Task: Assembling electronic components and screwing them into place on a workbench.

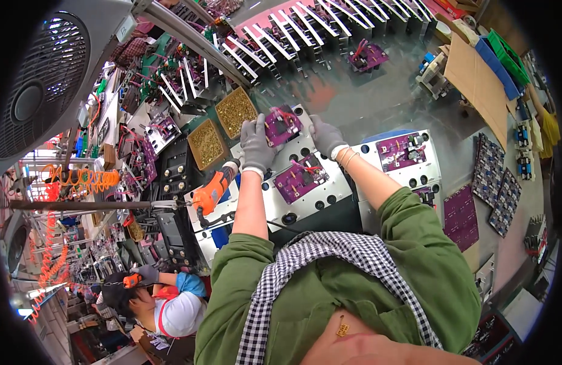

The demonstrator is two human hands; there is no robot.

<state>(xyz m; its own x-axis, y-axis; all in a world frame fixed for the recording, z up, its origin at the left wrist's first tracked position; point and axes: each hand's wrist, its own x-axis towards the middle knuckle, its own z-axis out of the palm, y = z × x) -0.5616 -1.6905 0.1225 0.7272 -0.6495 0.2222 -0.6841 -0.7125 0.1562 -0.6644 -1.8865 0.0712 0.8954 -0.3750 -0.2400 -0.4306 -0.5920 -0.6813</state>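
My left hand (256, 145), in a grey glove, is closed on the left edge of a purple circuit board (283, 126) with red wires. The board is tilted over the upper end of a silver metal panel (304, 117). Just right of that panel's edge is my gloved right hand (328, 137), its fingers stretched forward and apart from the board; its fingertips are partly hidden. Nearer to me, a second purple board (300, 180) lies on a metal panel with round black holes. An orange power screwdriver (211, 193) hangs beside my left forearm.
Two trays of small brass-coloured screws (207, 145) stand left of my left hand. A third board (401, 152) sits on a panel at the right. Upright metal plates (293, 30) line the back. A fan (41, 79) is at the upper left; a co-worker (171, 310) is below it.
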